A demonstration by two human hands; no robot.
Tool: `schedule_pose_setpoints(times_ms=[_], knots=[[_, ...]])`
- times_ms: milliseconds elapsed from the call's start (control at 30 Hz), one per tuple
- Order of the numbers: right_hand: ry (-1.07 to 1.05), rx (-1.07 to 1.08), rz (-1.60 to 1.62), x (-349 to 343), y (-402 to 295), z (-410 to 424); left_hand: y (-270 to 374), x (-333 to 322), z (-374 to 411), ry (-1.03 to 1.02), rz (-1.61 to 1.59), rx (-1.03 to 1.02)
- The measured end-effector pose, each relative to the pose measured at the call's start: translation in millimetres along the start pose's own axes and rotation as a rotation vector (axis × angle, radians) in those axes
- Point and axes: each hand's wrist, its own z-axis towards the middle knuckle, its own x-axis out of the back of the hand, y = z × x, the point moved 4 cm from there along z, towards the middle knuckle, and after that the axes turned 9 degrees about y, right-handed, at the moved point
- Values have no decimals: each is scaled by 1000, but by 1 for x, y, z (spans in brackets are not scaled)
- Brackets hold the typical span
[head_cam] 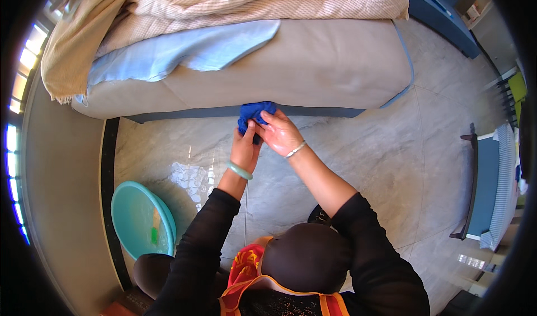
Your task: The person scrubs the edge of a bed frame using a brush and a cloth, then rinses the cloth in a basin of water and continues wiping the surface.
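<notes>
A dark blue cloth (256, 111) is bunched between both my hands, in front of the bed's lower edge. My left hand (245, 146) grips its near side, with the thumb pointing up. My right hand (280, 132) pinches its right side between thumb and fingers, the palm partly turned up and looking wet. Folds hide some of my fingertips. To the left on the floor stands a turquoise plastic basin (121, 219), with what looks like a brush (155, 228) with green bristles inside.
Ahead is a bed with a grey mattress cover (327, 64), a light blue sheet (222, 47) and a beige blanket (260, 1). A wall (63, 169) runs along the left. Grey marble-look tiles (369, 156) cover the floor. A blue-topped bench-like piece (486, 186) stands at right.
</notes>
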Motion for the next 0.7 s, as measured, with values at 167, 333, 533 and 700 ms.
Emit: schedule_pose_setpoints(times_ms=[167, 333, 533, 700], knots=[[84, 138, 67, 38, -26, 12, -33, -23, 36, 150, 347, -138], [286, 180, 186, 85, -75, -11, -83, -72, 46, 91, 471, -298], [534, 290, 203, 132, -157, -61, -146, -158, 33, -29, 678, -436], [614, 324, 135, 162, -196, -87, -212, -190, 38, 14, 678, -375]])
